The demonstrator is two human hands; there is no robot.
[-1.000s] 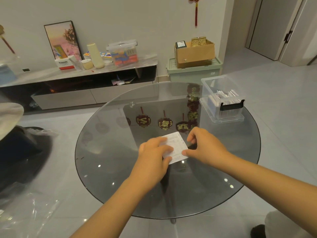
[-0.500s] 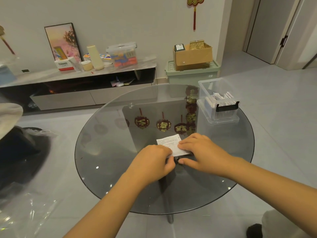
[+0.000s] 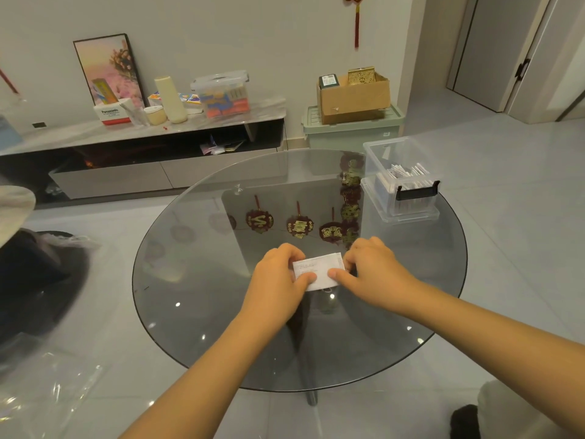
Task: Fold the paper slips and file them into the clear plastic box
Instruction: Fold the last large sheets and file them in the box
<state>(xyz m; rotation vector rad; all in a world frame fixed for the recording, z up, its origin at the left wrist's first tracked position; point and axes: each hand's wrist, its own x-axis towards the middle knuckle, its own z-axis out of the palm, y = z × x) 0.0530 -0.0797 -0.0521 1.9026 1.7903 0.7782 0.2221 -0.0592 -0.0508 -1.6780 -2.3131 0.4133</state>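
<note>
A white paper slip [image 3: 319,269], folded into a small rectangle, lies on the round glass table [image 3: 205,312] near its middle. My left hand [image 3: 278,280] pinches the slip's left end, thumb on top. My right hand [image 3: 370,270] presses its right end, thumb on the lower edge. The clear plastic box [image 3: 402,182] stands at the table's far right edge on its lid, open at the top, with several folded slips upright inside and a black latch on its front.
A low TV cabinet [image 3: 142,153] with boxes and a framed picture runs along the back wall. A green bin [image 3: 351,131] carrying a cardboard box stands behind the table. Clear plastic sheeting [image 3: 38,391] lies on the floor at left.
The slip has gone from a larger tilted sheet to a smaller folded rectangle. Both hands shifted to grip its two ends. The camera view moved a little.
</note>
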